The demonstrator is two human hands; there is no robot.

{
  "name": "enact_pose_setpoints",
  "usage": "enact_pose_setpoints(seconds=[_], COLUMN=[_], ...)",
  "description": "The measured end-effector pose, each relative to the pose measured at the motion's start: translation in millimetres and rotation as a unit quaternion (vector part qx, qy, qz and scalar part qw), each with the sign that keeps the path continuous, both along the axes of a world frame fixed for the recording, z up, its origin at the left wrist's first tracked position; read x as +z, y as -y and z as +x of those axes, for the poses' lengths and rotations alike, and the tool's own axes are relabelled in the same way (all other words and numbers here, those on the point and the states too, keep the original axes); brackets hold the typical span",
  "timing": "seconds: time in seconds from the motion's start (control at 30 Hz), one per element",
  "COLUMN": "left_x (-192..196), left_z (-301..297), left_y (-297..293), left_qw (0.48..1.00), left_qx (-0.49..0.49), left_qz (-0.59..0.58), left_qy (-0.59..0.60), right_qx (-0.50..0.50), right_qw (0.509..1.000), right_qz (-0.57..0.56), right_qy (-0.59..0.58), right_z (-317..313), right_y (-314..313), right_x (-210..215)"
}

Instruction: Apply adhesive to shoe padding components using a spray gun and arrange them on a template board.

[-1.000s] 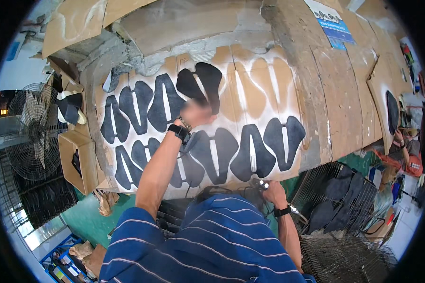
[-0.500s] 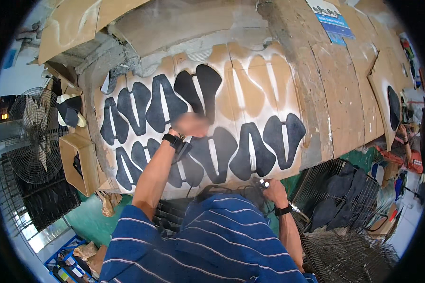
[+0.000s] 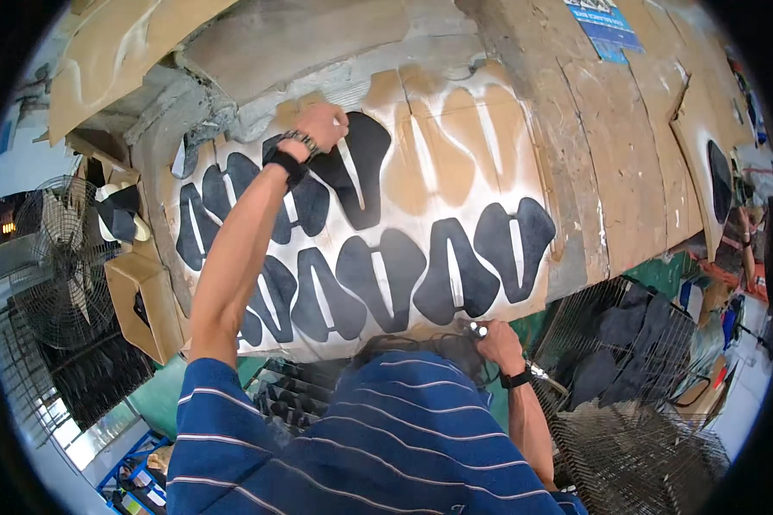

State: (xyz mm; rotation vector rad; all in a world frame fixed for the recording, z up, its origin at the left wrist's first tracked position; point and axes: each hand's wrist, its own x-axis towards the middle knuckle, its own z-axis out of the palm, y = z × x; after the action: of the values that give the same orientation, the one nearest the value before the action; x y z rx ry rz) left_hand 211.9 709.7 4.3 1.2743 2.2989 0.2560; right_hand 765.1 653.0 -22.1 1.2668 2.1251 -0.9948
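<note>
Upward along the slotted black pad (image 3: pixel 369 159), the left hand (image 3: pixel 322 129) has shifted from its lower end to its upper edge since half a second ago; the right hand (image 3: pixel 500 345) has stayed near four o'clock.

Closest to the view, at six o'clock, is the wearer's blue striped shirt (image 3: pixel 395 421). Just above it, the right hand has its fingers wrapped around a metal-tipped tool (image 3: pixel 478 329) beside the near edge of the cardboard-covered desk (image 3: pixel 640 215). Beyond that edge, a lower row of dark pads (image 3: pixel 478 279) lies on a cardboard sheet (image 3: pixel 455 209) dusted white.

Farther up, toward eleven o'clock, the left hand is bent, knuckles up, its fingertips at the top of the slotted black pad; whether they pinch or only press it cannot be told. That pad lies just short of twelve o'clock, at the right end of the upper row of pads. Next to it, at one o'clock, tan silhouettes (image 3: pixel 489 142) mark the sheet.

Farther out are a wire rack (image 3: pixel 567 330) with dark pieces at four o'clock, an open cardboard box (image 3: pixel 124 296) and a round fan (image 3: pixel 64 257) at nine, and a co-worker's hand (image 3: pixel 745 225) at three.
</note>
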Motion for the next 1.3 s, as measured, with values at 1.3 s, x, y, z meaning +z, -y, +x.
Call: enact_pose_setpoints(seconds=[1.3], left_x=[-68], left_z=[-29], left_y=[31], left_qw=[0.969], left_qx=[0.114], left_qz=[-0.062], left_qy=[-0.210], right_qx=[0.050], right_qw=[0.996], right_qz=[-0.035], right_qy=[0.060], right_z=[-17], right_y=[-14], right_x=[16])
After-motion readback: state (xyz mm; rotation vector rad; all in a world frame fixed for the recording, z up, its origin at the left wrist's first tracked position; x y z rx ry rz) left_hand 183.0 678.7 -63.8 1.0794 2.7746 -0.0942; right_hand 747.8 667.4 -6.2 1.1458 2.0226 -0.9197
